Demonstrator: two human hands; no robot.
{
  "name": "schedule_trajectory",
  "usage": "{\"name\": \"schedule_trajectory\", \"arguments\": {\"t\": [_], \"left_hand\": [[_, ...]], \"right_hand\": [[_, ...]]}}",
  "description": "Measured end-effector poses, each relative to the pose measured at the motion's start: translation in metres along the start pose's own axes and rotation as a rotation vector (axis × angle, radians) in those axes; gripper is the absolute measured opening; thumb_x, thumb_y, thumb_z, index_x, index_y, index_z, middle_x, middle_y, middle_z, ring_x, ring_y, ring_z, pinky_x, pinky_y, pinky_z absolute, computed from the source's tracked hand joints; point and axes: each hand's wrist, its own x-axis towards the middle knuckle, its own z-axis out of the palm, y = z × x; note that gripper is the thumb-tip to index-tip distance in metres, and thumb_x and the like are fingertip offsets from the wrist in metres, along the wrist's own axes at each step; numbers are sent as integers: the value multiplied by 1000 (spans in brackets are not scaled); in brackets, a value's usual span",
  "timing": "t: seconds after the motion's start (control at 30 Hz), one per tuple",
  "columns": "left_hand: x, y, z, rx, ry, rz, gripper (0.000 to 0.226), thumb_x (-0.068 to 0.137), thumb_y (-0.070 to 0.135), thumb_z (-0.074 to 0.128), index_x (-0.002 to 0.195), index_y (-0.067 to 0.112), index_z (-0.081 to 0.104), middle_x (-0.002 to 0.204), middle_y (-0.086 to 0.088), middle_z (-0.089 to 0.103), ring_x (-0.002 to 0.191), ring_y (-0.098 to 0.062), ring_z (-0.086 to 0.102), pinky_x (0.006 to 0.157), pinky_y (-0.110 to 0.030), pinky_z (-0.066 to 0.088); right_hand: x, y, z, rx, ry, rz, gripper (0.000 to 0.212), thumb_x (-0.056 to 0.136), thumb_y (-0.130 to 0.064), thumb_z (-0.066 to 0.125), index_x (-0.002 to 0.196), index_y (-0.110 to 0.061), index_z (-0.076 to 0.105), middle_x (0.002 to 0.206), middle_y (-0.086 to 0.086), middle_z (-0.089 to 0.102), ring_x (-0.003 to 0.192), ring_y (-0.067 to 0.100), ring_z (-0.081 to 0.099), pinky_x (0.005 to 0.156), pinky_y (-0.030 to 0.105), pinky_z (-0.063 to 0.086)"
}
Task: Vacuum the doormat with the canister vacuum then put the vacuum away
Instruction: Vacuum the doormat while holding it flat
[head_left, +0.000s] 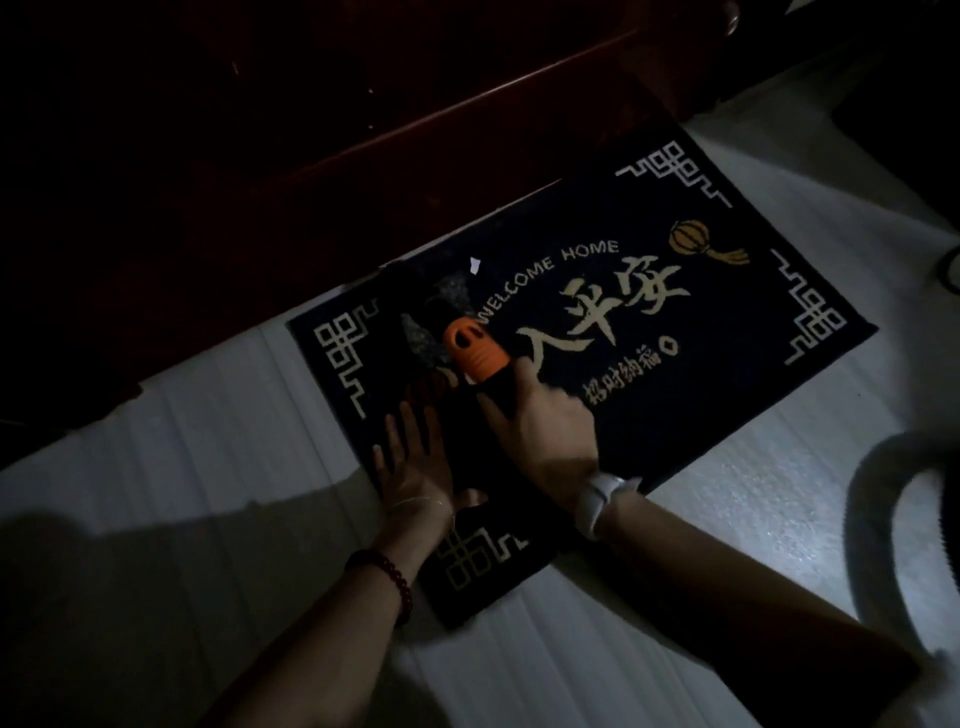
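Observation:
A dark doormat (649, 364) with "WELCOME HOME" and pale characters lies on the light floor in front of a dark red door. My right hand (540, 421) grips the black handle of the vacuum wand just behind its orange collar (470, 353); the dark nozzle beyond it rests on the mat's left part. My left hand (415, 462) presses flat on the mat's near-left edge, fingers spread. A small white scrap (474, 265) lies on the mat near its far edge. The grey vacuum hose (878, 525) curves in at the right.
The dark red door and its threshold (363, 130) run along the mat's far side. Light floor tiles (208, 441) surround the mat. A curved pale object (948, 270) shows at the right edge. The scene is dim.

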Motion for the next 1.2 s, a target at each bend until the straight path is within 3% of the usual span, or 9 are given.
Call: {"name": "schedule_trajectory", "arguments": {"t": [0.1,0.17,0.3,0.4,0.5,0.6,0.8,1.07,1.2], "left_hand": [[0,-1,1,-19,5,16,115,74,57,63,145,14,-18,152,-13,-26,140,-30,-22,114,-46,-5],[0,-3,1,-51,0,39,116,74,57,63,144,13,-18,151,-14,-26,140,-30,-22,114,-46,-6],[-3,-6,1,-77,24,84,116,75,59,61,145,11,-18,151,-15,-26,139,-31,-23,113,-48,-7],[-4,-7,0,-72,29,85,117,72,62,60,145,11,-15,152,-16,-24,140,-32,-23,113,-48,-7],[0,-3,-1,-25,-13,28,116,73,59,63,145,12,-17,152,-14,-24,140,-31,-22,114,-47,-6],[0,-3,1,-24,-3,26,117,73,59,63,145,13,-17,152,-13,-25,140,-30,-22,114,-46,-6],[0,-2,1,-22,18,19,117,73,58,62,144,12,-18,152,-13,-24,141,-30,-20,115,-46,-5],[-1,-3,1,-50,23,35,115,75,56,63,144,13,-18,152,-13,-25,140,-30,-22,114,-47,-6],[-2,-6,0,-52,18,54,118,71,62,61,145,12,-17,151,-14,-26,140,-31,-23,114,-47,-6]], "right_hand": [[8,21,-17,70,-4,68,45,91,-47,45,124,-18,37,89,4,60,70,20,61,57,33,52],[22,41,-34,125,52,138,44,91,-46,46,124,-17,39,85,1,56,61,13,53,49,26,42],[43,53,-51,142,162,274,47,91,-44,48,127,-15,40,88,3,53,56,10,44,47,24,33],[37,28,-34,130,84,162,46,91,-42,48,126,-15,37,93,3,57,60,11,49,48,23,36],[9,5,-11,14,-25,6,44,90,-44,47,123,-16,37,92,6,60,73,24,60,62,36,50],[5,21,-24,37,-53,38,45,89,-48,45,123,-19,37,92,6,63,73,24,62,66,42,55],[13,35,-61,-71,131,99,46,90,-46,48,121,-13,42,81,3,49,73,24,53,64,36,45],[19,51,-57,151,36,194,44,87,-49,51,117,-17,46,88,2,56,70,17,53,60,28,41],[33,30,-42,204,21,173,46,89,-47,50,122,-17,43,80,-3,52,60,10,49,52,25,38]]}}
